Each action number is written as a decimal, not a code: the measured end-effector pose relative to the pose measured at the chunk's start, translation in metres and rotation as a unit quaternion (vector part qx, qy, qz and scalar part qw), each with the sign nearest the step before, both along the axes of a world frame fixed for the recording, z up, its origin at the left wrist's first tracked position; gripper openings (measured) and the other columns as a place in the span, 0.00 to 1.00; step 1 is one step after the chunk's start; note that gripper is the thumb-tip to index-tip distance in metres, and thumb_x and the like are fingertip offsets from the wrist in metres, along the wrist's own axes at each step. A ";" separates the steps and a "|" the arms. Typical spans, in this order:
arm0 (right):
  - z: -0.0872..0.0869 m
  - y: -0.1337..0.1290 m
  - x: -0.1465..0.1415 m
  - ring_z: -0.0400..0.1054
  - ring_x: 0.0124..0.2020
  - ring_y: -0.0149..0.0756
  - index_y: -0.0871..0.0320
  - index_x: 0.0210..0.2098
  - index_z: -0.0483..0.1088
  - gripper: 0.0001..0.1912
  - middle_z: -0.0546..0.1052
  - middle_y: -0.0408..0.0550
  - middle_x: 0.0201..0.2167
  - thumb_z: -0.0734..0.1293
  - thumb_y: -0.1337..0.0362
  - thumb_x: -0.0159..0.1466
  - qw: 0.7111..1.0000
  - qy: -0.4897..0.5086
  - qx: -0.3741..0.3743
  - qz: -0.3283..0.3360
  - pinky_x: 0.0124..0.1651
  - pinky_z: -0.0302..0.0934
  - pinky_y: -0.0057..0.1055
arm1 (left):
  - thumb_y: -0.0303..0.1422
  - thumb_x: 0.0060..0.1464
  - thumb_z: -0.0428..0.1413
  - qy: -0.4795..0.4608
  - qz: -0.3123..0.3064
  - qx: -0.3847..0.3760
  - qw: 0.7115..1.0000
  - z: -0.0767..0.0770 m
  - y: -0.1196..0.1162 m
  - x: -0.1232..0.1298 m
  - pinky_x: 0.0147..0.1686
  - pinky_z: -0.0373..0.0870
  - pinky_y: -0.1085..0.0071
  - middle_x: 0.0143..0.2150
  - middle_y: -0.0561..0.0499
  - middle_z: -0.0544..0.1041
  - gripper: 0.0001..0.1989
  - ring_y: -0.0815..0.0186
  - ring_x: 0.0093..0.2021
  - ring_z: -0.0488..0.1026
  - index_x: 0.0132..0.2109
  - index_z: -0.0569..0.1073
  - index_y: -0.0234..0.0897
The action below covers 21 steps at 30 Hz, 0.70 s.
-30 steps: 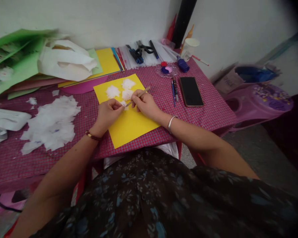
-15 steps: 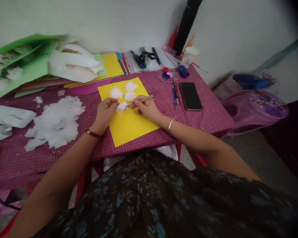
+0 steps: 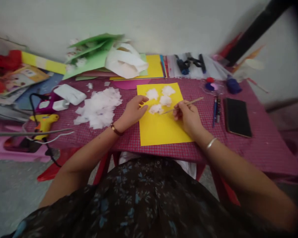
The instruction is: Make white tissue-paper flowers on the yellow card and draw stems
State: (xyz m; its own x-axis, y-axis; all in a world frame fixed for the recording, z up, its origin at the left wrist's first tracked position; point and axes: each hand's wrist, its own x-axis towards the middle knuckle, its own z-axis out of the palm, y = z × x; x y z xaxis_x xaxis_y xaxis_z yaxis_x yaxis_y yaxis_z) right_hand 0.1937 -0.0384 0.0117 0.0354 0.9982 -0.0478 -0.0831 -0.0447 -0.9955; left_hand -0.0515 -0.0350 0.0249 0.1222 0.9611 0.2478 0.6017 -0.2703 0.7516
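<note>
A yellow sheet of paper (image 3: pixel 164 132) lies in front of me with several white tissue puffs (image 3: pixel 165 100) on its upper half. My right hand (image 3: pixel 187 115) pinches a thin wooden stick (image 3: pixel 196 99); its far end points left, down to the lowest puff (image 3: pixel 156 109). Whether the tip touches that puff I cannot tell. At the sheet's left edge, my left hand (image 3: pixel 136 109) is empty, thumb and fingers apart, close beside the same puff. A pile of white tissue pieces (image 3: pixel 99 107) spreads on the tablecloth to the left of this hand.
Left of the pile are a white adapter (image 3: pixel 71 94) and a yellow glue gun (image 3: pixel 44 125) with cords. Green paper sheets (image 3: pixel 94 59) are heaped against the wall. A phone (image 3: pixel 237 116), pens (image 3: pixel 216 110) and a blue bottle (image 3: pixel 233 85) lie to the right.
The view has swung left, bringing the glue gun into sight. My left hand has opened and drawn back from the lowest puff. My right hand has backed off slightly, still with the stick.
</note>
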 end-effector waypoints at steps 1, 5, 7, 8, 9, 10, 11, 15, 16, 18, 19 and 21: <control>-0.001 0.000 0.001 0.64 0.18 0.28 0.52 0.30 0.70 0.13 0.73 0.41 0.20 0.68 0.56 0.70 1.000 0.003 0.002 0.009 0.21 0.58 0.26 | 0.29 0.59 0.56 0.047 -0.028 0.019 0.998 0.006 -0.010 -0.009 0.52 0.75 0.58 0.49 0.42 0.82 0.09 0.57 0.48 0.78 0.47 0.77 0.37; -0.001 0.001 -0.001 0.64 0.17 0.30 0.52 0.29 0.71 0.16 0.74 0.43 0.20 0.74 0.49 0.65 0.999 0.004 0.007 0.036 0.21 0.57 0.28 | 0.36 0.66 0.53 0.186 -0.067 0.006 0.980 0.025 -0.058 -0.057 0.50 0.74 0.56 0.41 0.45 0.82 0.10 0.55 0.44 0.78 0.41 0.78 0.40; 0.001 0.001 -0.003 0.64 0.17 0.31 0.51 0.28 0.72 0.19 0.73 0.43 0.19 0.76 0.45 0.62 0.999 -0.005 0.005 0.051 0.20 0.56 0.30 | 0.38 0.66 0.54 0.216 0.021 0.008 0.976 0.025 -0.074 -0.085 0.53 0.74 0.54 0.42 0.44 0.83 0.10 0.52 0.47 0.79 0.41 0.78 0.42; 0.002 0.002 -0.004 0.63 0.17 0.31 0.51 0.28 0.72 0.20 0.73 0.43 0.19 0.76 0.44 0.61 0.998 -0.009 0.004 0.061 0.20 0.57 0.30 | 0.39 0.63 0.56 0.223 0.070 0.014 0.972 0.023 -0.079 -0.098 0.56 0.74 0.52 0.45 0.43 0.83 0.09 0.50 0.50 0.79 0.43 0.78 0.42; 0.002 0.003 -0.004 0.63 0.17 0.31 0.50 0.28 0.72 0.20 0.73 0.43 0.19 0.76 0.43 0.61 0.997 -0.013 0.005 0.072 0.20 0.57 0.31 | 0.40 0.60 0.59 0.224 0.106 0.017 0.969 0.019 -0.082 -0.109 0.59 0.73 0.49 0.47 0.42 0.83 0.10 0.47 0.52 0.78 0.45 0.78 0.42; 0.003 0.003 -0.004 0.63 0.17 0.32 0.50 0.28 0.72 0.20 0.73 0.43 0.19 0.76 0.43 0.61 0.996 -0.016 0.008 0.082 0.21 0.57 0.31 | 0.40 0.57 0.62 0.219 0.131 0.011 0.967 0.015 -0.083 -0.117 0.61 0.72 0.47 0.50 0.40 0.83 0.13 0.45 0.54 0.77 0.47 0.78 0.42; 0.003 0.003 -0.004 0.63 0.17 0.32 0.49 0.28 0.72 0.20 0.73 0.43 0.19 0.76 0.43 0.61 0.996 -0.018 0.011 0.090 0.21 0.57 0.32 | 0.40 0.54 0.65 0.209 0.152 0.002 0.966 0.010 -0.084 -0.124 0.62 0.72 0.46 0.51 0.40 0.83 0.16 0.43 0.55 0.77 0.48 0.78 0.42; 0.002 0.003 0.001 0.64 0.18 0.33 0.48 0.29 0.72 0.19 0.73 0.45 0.20 0.75 0.42 0.63 0.995 -0.021 0.018 0.100 0.21 0.57 0.34 | 0.42 0.52 0.67 0.171 0.225 -0.028 0.959 -0.005 -0.082 -0.124 0.59 0.74 0.46 0.51 0.39 0.82 0.20 0.44 0.53 0.77 0.49 0.76 0.41; 0.002 0.002 0.002 0.64 0.18 0.33 0.48 0.29 0.72 0.19 0.73 0.45 0.20 0.75 0.41 0.63 0.995 -0.021 0.018 0.099 0.21 0.57 0.35 | 0.43 0.53 0.67 0.171 0.242 -0.026 0.955 -0.008 -0.082 -0.121 0.58 0.74 0.47 0.50 0.39 0.82 0.19 0.45 0.52 0.77 0.49 0.76 0.41; 0.002 0.003 0.005 0.64 0.17 0.33 0.48 0.29 0.72 0.20 0.73 0.45 0.20 0.74 0.40 0.63 0.995 -0.020 0.016 0.100 0.21 0.57 0.36 | 0.44 0.55 0.65 0.176 0.265 -0.015 0.948 -0.010 -0.081 -0.114 0.57 0.73 0.47 0.48 0.39 0.82 0.17 0.45 0.51 0.76 0.46 0.75 0.41; 0.002 0.003 0.006 0.63 0.17 0.33 0.48 0.29 0.72 0.21 0.73 0.45 0.20 0.74 0.39 0.63 0.995 -0.021 0.016 0.101 0.21 0.57 0.36 | 0.45 0.57 0.64 0.180 0.269 -0.010 0.946 -0.010 -0.081 -0.111 0.57 0.73 0.47 0.47 0.40 0.82 0.15 0.46 0.51 0.76 0.45 0.75 0.41; -0.001 0.004 0.007 0.63 0.17 0.34 0.48 0.29 0.72 0.22 0.73 0.46 0.20 0.74 0.38 0.64 0.994 -0.022 0.017 0.103 0.21 0.57 0.36 | 0.45 0.61 0.59 0.184 0.264 -0.002 0.947 -0.009 -0.081 -0.110 0.56 0.72 0.49 0.43 0.41 0.81 0.13 0.48 0.49 0.76 0.40 0.75 0.41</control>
